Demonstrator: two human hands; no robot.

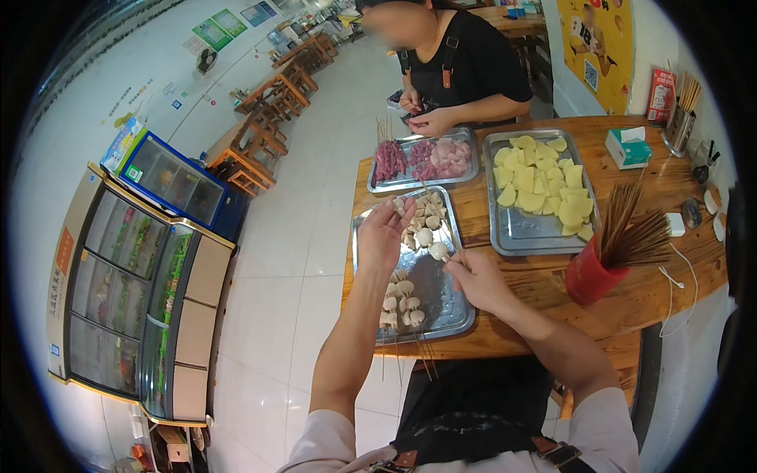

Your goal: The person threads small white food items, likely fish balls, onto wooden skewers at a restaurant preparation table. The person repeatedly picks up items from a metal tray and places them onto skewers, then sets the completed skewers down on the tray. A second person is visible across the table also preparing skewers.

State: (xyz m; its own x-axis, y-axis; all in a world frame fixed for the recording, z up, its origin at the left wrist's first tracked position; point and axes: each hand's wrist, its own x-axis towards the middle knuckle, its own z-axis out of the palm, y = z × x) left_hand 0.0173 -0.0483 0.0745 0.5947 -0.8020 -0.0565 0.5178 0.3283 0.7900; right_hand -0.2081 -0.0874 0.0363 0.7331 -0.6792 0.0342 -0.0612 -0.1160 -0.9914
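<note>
My right hand (482, 284) grips thin bamboo skewers (452, 227), which slant up and away over a metal tray (440, 295). Close to its fingertips is a white button mushroom (439, 251); whether a skewer pierces it is unclear. Above the tray's far left part, my left hand (384, 233) has its palm turned up and fingers partly curled. A pale mushroom piece (399, 205) shows at its fingertips, but I cannot tell if it is held. Loose mushrooms (430, 222) lie in the tray's far half. Skewered mushrooms (405, 304) rest at the near left, sticks past the rim.
A co-worker (461, 77) handles something small behind a tray of meat (449, 155) and meat skewers (389, 161). Yellow slices (526, 180) fill another tray (502, 239). A red cup (594, 275) of skewers, a tissue box (628, 148) and a white cable (671, 277) stand right.
</note>
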